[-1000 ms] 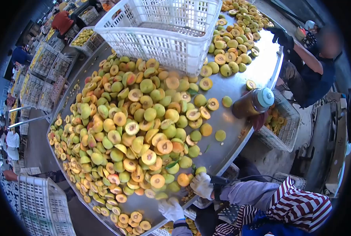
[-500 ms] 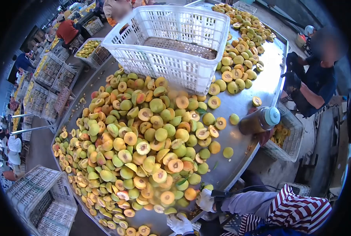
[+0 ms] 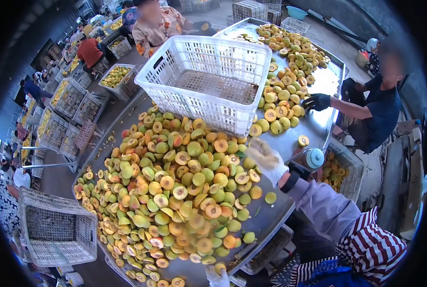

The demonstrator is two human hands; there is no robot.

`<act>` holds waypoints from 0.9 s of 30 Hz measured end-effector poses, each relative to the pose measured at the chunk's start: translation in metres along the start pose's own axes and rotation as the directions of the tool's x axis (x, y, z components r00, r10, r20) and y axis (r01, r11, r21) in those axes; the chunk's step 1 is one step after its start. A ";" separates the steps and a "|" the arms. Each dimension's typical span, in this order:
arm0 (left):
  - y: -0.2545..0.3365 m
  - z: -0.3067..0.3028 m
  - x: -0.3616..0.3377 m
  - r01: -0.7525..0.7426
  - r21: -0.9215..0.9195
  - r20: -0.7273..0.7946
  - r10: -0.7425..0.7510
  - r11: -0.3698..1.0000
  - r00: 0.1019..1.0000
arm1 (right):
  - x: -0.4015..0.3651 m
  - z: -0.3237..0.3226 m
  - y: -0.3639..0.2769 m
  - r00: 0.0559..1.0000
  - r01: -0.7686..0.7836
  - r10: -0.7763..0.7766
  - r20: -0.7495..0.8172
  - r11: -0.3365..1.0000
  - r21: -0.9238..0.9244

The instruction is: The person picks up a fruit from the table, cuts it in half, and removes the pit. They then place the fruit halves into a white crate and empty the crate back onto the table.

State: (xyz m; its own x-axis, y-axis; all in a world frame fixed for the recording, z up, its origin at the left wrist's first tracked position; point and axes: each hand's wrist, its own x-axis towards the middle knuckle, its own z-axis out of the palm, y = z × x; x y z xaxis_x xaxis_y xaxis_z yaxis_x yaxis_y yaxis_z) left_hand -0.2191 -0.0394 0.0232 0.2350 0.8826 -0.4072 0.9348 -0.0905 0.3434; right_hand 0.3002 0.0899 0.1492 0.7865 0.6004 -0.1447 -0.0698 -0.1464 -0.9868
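My right hand (image 3: 266, 159), in a stained white glove with a black band at the wrist, reaches over the metal table between the fruit and the bottle. Its fingers are stretched out, slightly blurred, with no fruit visible in them. At the bottom edge my left hand (image 3: 217, 277), also gloved and partly cut off, has its fingers round a fruit half (image 3: 219, 268). A big heap of halved yellow-green fruit (image 3: 175, 191) covers the near part of the table. Beyond it stands a white plastic crate (image 3: 199, 103), its visible floor bare of fruit.
A lidded bottle (image 3: 314, 158) stands near the table's right edge. More halves (image 3: 285, 98) lie beyond the crate. A co-worker's black-gloved hand (image 3: 317, 102) touches near them; another person (image 3: 160, 26) is behind the crate. An empty crate (image 3: 58, 227) is at lower left.
My right hand has moved up and away from the near edge. My left hand has closed round a fruit half. The co-worker's hand now reaches onto the table. The view has shifted.
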 end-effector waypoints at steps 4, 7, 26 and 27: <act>0.048 -0.043 -0.045 0.005 -0.154 0.012 -0.003 0.988 1.000 | 0.064 -0.022 -0.026 1.000 -0.026 0.026 -0.001 1.000 -0.011; 0.067 -0.056 -0.066 0.018 -0.151 0.083 -0.006 0.988 0.997 | 0.096 -0.018 -0.026 0.995 0.046 -0.063 -0.080 0.979 -0.201; 0.133 -0.047 -0.038 0.014 -0.107 0.206 0.008 0.994 0.978 | 0.155 0.017 -0.071 0.972 -0.236 0.235 0.025 0.970 0.063; 0.132 -0.047 -0.041 0.024 -0.117 0.209 0.001 0.993 0.978 | 0.149 0.017 -0.079 0.981 -0.195 0.191 0.045 0.977 0.087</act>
State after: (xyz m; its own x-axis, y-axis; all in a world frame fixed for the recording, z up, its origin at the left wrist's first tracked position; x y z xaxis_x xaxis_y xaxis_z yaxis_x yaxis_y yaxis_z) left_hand -0.1174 -0.0662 0.1248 0.2866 0.7667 -0.5745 0.9027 -0.0151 0.4300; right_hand 0.4126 0.2048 0.2038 0.7304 0.5958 -0.3339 -0.2747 -0.1914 -0.9423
